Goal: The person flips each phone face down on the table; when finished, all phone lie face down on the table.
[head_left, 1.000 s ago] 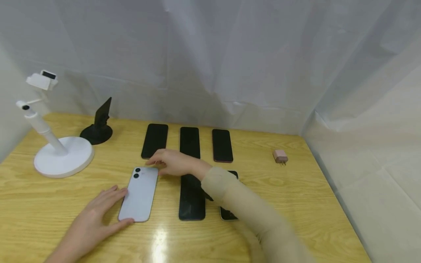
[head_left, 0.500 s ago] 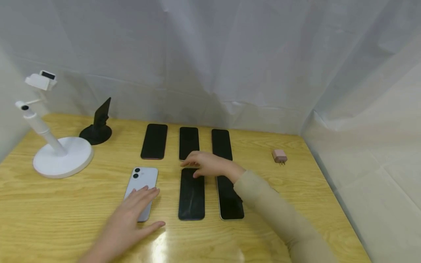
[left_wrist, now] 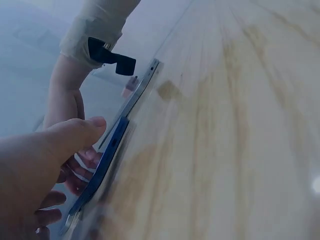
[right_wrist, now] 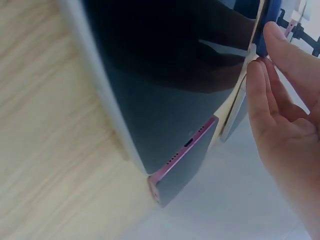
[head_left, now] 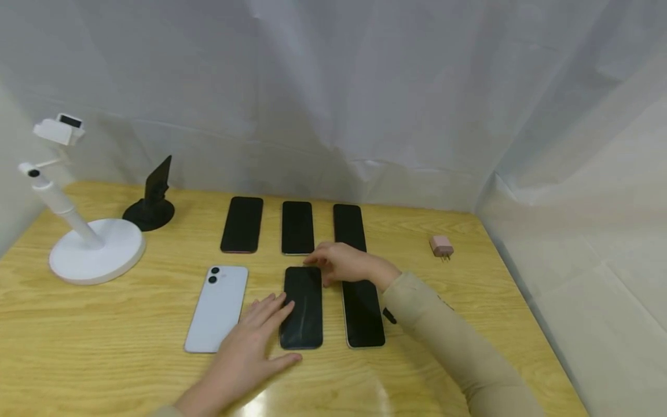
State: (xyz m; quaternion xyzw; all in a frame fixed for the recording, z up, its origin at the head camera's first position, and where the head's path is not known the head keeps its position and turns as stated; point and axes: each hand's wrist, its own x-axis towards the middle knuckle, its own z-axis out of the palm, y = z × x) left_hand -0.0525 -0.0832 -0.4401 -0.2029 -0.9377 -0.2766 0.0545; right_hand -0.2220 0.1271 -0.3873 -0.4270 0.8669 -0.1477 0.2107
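Black phone [head_left: 303,307] between both hands

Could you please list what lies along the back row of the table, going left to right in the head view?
White stand → black stand → left phone → middle phone → right phone → pink charger.

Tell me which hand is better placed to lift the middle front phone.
Probably the left hand: its fingers lie on the middle front phone's left edge, thumb near its bottom corner. The right hand only touches its top end, lying partly over the neighbouring phone.
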